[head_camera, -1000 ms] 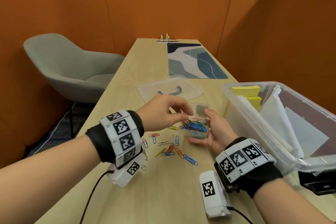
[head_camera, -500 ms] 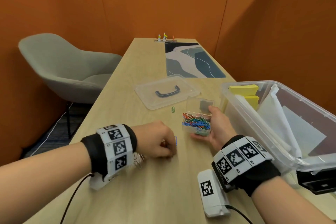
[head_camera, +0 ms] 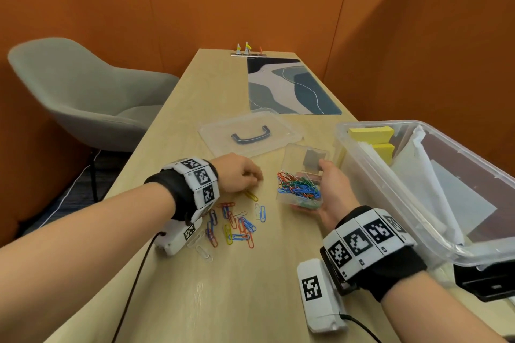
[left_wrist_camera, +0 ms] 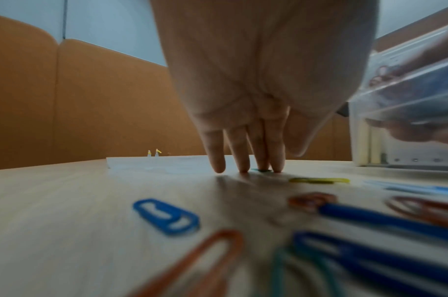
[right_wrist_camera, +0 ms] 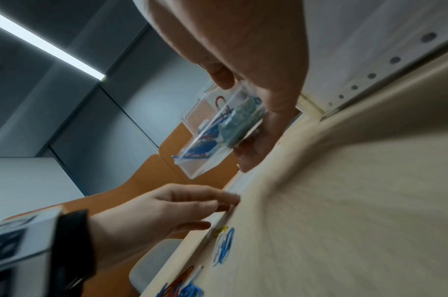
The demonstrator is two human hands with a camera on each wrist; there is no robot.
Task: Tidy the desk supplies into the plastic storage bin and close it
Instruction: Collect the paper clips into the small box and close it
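Note:
My right hand [head_camera: 330,182] grips a small clear box [head_camera: 299,192] full of coloured paper clips, its hinged lid standing open, just left of the big plastic storage bin [head_camera: 359,175]. My left hand [head_camera: 245,175] rests on the desk with its fingertips [left_wrist_camera: 243,167] down on a green paper clip [left_wrist_camera: 262,170]. A yellow clip [head_camera: 252,196] lies just behind those fingers. Several loose clips [head_camera: 234,227] are scattered by my left wrist. The bin's clear lid [head_camera: 250,133] with a dark handle lies flat beyond my left hand.
The bin holds yellow sticky-note pads [head_camera: 372,132] and white paper [head_camera: 434,184]. A patterned desk mat [head_camera: 289,86] lies at the far end. A grey chair [head_camera: 80,92] stands left of the desk. Orange walls close in behind and on the right.
My left hand went from above the small box down to the loose clips, then forward to the green clip. The pile it covered shows again. The right hand keeps holding the box.

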